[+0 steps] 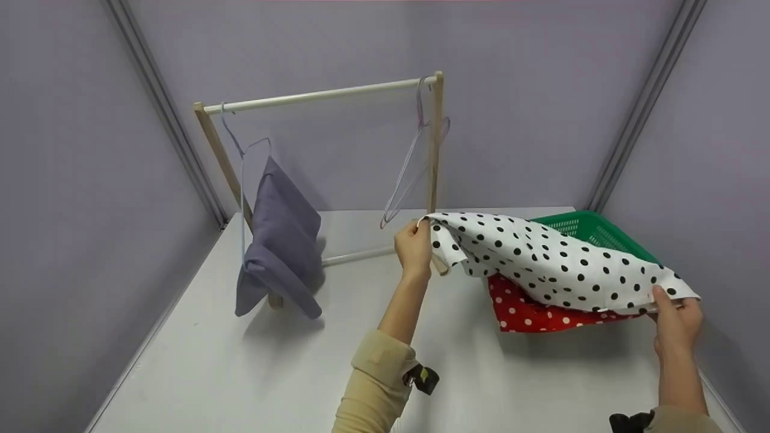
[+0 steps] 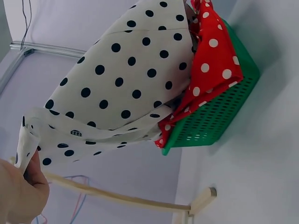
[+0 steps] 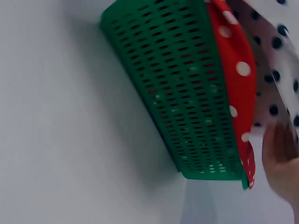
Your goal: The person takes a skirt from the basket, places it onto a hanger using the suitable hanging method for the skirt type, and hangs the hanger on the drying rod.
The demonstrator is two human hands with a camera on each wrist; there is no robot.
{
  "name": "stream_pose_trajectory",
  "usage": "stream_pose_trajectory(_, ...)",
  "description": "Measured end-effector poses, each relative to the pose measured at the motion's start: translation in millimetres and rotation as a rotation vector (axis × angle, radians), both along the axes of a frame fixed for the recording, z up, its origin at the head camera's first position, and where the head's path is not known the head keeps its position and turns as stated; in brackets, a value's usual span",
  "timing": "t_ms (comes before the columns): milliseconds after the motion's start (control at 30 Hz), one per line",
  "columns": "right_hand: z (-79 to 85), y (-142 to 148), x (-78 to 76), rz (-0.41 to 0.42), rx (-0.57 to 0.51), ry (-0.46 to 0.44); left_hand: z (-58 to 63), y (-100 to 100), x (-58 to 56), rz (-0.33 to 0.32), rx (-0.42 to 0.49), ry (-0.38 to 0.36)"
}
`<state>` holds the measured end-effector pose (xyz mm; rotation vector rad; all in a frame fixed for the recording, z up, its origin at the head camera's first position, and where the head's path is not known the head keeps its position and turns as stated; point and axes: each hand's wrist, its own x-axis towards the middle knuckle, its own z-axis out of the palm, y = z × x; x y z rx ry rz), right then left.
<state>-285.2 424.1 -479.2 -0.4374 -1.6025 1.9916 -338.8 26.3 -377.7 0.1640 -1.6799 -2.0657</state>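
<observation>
White cloth (image 1: 541, 258): black-spotted, stretched between both hands above the basket; it spans left to right because a corner and an edge are held well apart, and its middle sags between them.
Left hand (image 1: 415, 246): pinches the cloth's left corner, thumb and fingers closing on the fabric; it is raised just beside the rack's right post (image 1: 435, 150), forearm reaching far and slightly right.
Right hand (image 1: 678, 322): grips the near right edge, thumb on top and fingers beneath, which seems to keep that side level; the forearm points away from the near right. The right wrist view blurs its fingertips.
Red cloth (image 1: 529, 313): white-spotted, lying in the basket and draped over its near rim, partly under the white cloth.
Green basket (image 1: 607, 234): stands at right on the table (image 1: 198, 373), apparently as the holder for the cloths.
Purple cloth (image 1: 283, 210): hangs at the rack's left end from a hanger (image 1: 242, 152), which seems to bear its weight.
Right hangers (image 1: 420, 111): hooked on the bar (image 1: 331, 94) beside the right post.
</observation>
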Motion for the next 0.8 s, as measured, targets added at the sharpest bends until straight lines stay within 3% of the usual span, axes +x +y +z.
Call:
stream_pose_trajectory(67,0.8,-7,-6.3,-0.195,0.298,-0.187,-1.9,-1,-0.6,0.000,-0.025,-0.006)
stream_pose_trajectory(133,-1.3,-13,-11.4,-0.333,0.572,-0.276,-3.1,-2,-1.4,-0.001,-0.035,-0.008)
stream_pose_trajectory(167,-2.7,-15,-14.0,-0.380,0.677,-0.297,-3.5,-3,-1.9,0.002,-0.041,-0.009)
stream_pose_trajectory(233,-5.7,-19,-17.1,-0.399,0.808,-0.298,-4.2,-4,-3.1,0.003,-0.051,-0.008)
stream_pose_trajectory(333,-9.0,-20,-19.2,-0.326,0.954,-0.343,-5.6,-5,-4.7,0.001,-0.064,-0.013)
stream_pose_trajectory(500,-14.8,-12,-20.0,-0.100,1.194,-0.392,-8.2,-9,-5.9,0.007,-0.093,-0.041)
stream_pose_trajectory(667,-22.0,-2,-18.1,0.108,1.298,-0.355,-10.0,-11,-5.9,0.005,-0.075,-0.055)
stream_pose_trajectory(800,-21.4,7,-15.6,0.185,1.329,-0.310,-7.0,-12,-4.3,-0.029,0.007,-0.054)
